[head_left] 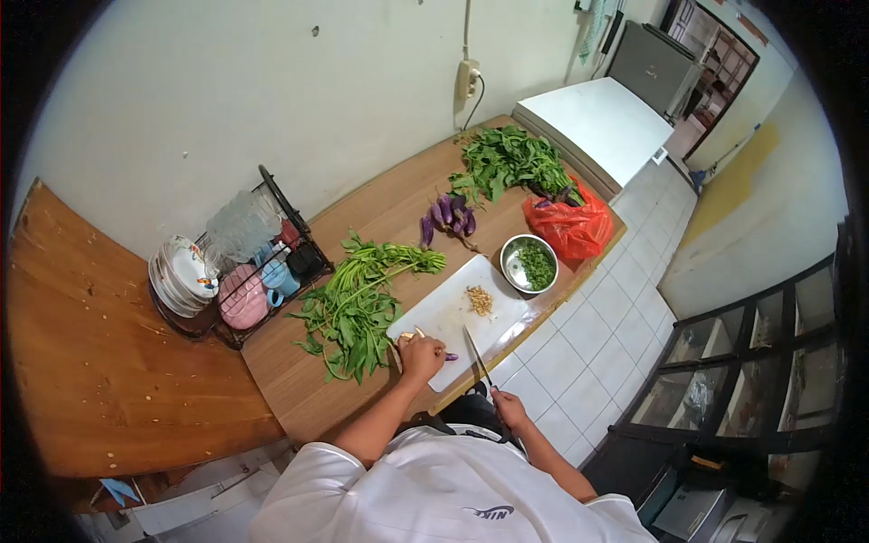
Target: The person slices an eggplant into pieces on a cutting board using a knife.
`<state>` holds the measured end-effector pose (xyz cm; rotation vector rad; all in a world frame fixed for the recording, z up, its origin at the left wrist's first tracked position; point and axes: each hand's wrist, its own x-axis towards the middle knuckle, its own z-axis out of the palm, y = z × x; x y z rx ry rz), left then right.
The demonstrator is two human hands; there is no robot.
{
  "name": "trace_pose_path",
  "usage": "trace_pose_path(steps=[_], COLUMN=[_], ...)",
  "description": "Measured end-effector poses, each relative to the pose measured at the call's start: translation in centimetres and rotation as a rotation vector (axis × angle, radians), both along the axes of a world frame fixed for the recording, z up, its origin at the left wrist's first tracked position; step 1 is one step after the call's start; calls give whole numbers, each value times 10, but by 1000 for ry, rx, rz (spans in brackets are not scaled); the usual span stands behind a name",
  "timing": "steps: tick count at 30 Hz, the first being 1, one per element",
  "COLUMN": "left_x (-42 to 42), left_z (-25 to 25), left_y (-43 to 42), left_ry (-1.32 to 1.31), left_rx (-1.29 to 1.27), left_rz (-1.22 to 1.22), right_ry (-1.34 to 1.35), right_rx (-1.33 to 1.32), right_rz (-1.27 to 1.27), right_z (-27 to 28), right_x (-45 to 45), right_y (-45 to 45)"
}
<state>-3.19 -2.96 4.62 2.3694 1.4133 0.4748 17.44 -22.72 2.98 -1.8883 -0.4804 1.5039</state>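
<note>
Preparing to cut, apparently, we grasp a knife [474, 349] in our right hand [511, 409]; our left hand [423, 357], its hold unclear, is beside eggplant [451, 357] near the cutting board [441, 312]'s left edge. Slicing calls for bringing the blade across.

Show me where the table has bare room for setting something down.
The widest bare patch of table lies along the wall, between dish rack and eggplant pile. A smaller one borders the rack and the nearer leafy bunch. Greens, red bag and bowl crowd the right end.
</note>
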Motion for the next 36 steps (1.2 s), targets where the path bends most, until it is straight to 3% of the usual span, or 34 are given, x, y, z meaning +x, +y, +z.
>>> trace_pose_path(steps=[2,4,6,10,14,18,21,24,28,30,36], left_x=[12,24,36,42,40,33,28,27,26,21,4], left_z=[11,18,17,47,38,49,40,44,48,41,29], left_y=[11,19,30,40,41,35,34,28,22,20,10], left_ry=[-214,-290,-600,-554,-747,-714,-676,-641,-673,-672,-709], left_rx=[-160,-126,-328,-331,-297,-365,-383,-390,-375,-314,-295], left_rz=[86,87,214,169,176,220,229,248,317,347,371], right_ry=[-21,47,9,25,23,-1,-167,-248,-383,-300,374], right_rx=[16,-27,-37,-7,-19,60,179,169,242,296,106], right_rz=[2,27,31,27,59,116,253,374,523,502,356], right_z=[5,21,19,23,29,19,6,51,25,18,61], right_x=[3,8,11,24,33,38,42,42,42,38,45], right_y=[2,5,5,8,8,14,29,50,69,75,99])
